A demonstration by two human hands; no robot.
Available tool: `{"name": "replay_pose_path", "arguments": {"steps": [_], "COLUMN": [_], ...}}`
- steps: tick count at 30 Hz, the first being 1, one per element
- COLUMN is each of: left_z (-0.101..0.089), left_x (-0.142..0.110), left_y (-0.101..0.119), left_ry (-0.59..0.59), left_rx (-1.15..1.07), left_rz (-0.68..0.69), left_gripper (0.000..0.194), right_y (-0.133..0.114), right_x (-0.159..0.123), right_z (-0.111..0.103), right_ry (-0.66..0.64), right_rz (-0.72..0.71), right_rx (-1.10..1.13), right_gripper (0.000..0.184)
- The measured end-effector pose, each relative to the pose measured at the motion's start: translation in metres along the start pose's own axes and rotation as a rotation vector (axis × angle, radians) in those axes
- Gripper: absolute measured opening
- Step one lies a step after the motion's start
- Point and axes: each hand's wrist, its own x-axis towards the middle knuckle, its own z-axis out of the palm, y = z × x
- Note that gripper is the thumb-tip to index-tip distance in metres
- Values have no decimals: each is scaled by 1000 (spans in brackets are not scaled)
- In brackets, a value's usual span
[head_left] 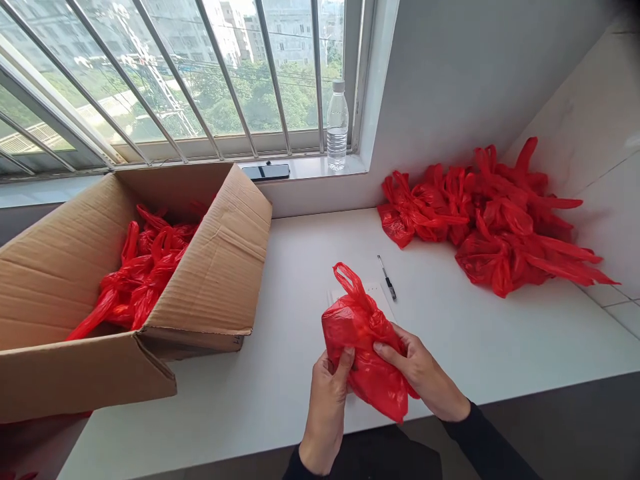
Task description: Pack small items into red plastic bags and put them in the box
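Between my two hands is a knotted red plastic bag [365,347], held up over the front part of the white table. Its tied handle loop sticks up at the top, and what it contains is hidden by the plastic. My left hand [330,387] grips the bag's left side with the thumb in front. On the right side, my right hand [415,363] grips it with the thumb pressed near the knot; its other fingers are behind the bag. Partly covered behind the bag lies white paper [376,293], with a black pen [387,279] beside it.
An open cardboard box [210,260] at the left holds several red bags [145,273]. More tied red bags [490,213] are piled at the back right against the wall. On the windowsill are a phone [267,173] and a water bottle [337,127]. The white table [300,267] runs beneath.
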Motion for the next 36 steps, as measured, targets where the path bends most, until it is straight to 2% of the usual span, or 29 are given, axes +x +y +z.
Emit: {"name": "replay_pose_path", "arguments": {"steps": [3,8,13,20,23,27,29,31,32,34,36], "left_z": [0,-1,-2,-7,-12,-9,-2,5,7,7,1], "left_x": [-2,-4,-3,-5,-5,-12,-18,-23,-25,-28,-34], "left_y": [-1,0,8,10,9,10,11,12,13,20,38], "left_ry": [-23,-180,-154,-188,-134,99,49,-33,-32,46,123], "left_rx": [-28,-56,-14,12,35,182,159,61,25,8,10], "left_rz": [-27,-17,37,33,10,126,175,165,151,142,197], "left_gripper": [44,50,48,43,49,56,55,51,47,37,34], "right_y": [2,5,-1,1,6,11,17,28,37,56,76], "right_x": [2,2,-2,-4,-8,-10,-10,-11,-14,-21,-28], "right_z": [0,-3,-1,5,7,18,28,39,44,49,45], "right_ry": [42,134,65,103,190,292,288,259,240,213,234], "right_rz": [6,-11,-2,-34,-129,-349,-472,-556,-577,-619,-677], "right_rx": [55,115,61,101,-47,-473,-680,-826,-875,-932,-959], "right_gripper": [34,42,40,30,20,13,18,25,29,38,43]}}
